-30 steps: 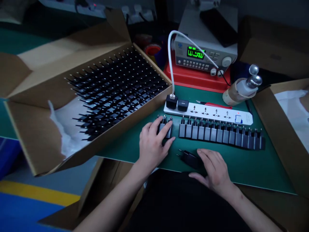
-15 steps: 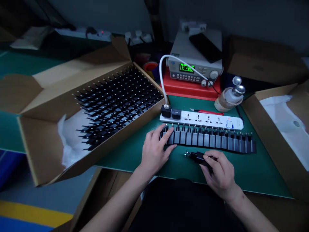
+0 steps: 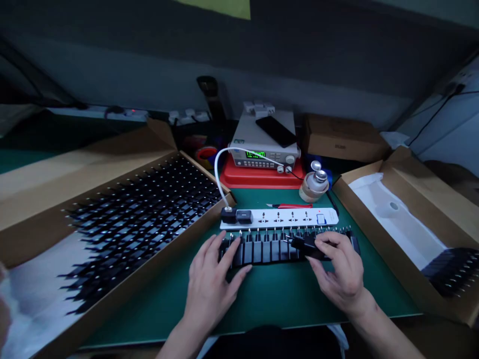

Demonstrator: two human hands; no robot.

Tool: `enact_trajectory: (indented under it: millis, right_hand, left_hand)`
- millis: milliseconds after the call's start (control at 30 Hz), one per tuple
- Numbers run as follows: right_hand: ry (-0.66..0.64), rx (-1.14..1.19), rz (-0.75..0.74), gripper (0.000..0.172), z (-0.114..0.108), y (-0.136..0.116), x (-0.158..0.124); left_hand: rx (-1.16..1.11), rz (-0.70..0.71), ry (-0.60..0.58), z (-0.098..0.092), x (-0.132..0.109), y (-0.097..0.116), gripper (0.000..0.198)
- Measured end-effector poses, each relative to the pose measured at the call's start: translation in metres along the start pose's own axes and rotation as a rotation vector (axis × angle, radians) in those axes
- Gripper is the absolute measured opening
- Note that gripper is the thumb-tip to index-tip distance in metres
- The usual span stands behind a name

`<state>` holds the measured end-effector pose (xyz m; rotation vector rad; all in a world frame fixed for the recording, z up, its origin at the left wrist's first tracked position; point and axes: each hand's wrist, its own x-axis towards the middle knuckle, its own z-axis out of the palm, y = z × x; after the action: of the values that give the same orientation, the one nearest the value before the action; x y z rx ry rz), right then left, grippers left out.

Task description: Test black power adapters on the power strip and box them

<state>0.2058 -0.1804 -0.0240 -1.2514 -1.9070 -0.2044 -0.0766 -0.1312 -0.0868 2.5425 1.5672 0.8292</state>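
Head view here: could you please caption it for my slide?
Left hand touches charger row; right hand holds another black charger.

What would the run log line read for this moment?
left hand: fingertips on row of black plug adapters | right hand: holds black plug adapter | beyond: white power strip
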Motion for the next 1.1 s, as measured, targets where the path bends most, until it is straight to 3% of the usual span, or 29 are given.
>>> enact_trajectory:
  millis: [100, 233, 333, 500, 667, 1100]
  right_hand:
    - [-0.038, 0.004, -0.052, 0.035, -0.001, -0.004, 0.005]
    - [-0.081, 0.054, -0.121, 0.033, 0.004, -0.011, 0.008]
    - [-0.088, 0.054, -0.136, 0.036, 0.007, -0.013, 0.006]
    - [-0.121, 0.041, -0.151, 0.037, 0.006, -0.016, -0.001]
    - [-0.165, 0.088, -0.086, 0.035, 0.005, -0.018, -0.006]
    - [-0.231, 0.153, 0.032, 0.034, 0.007, -0.02, -0.015]
  left_hand:
    - [-0.325, 0.015, 0.073, -0.02, 0.011, 0.022, 0.046]
    - [-0.949, -0.208, -0.261, -0.032, 0.034, 0.059, 0.038]
    - [-1.157, -0.383, -0.369, -0.026, 0.047, 0.074, 0.03]
    - [-1.154, -0.482, -0.394, -0.013, 0.048, 0.077, 0.028]
    - [-1.154, -0.565, -0.463, -0.009, 0.043, 0.077, 0.041]
    - [-1.09, -0.539, -0.483, -0.006, 0.04, 0.074, 0.051]
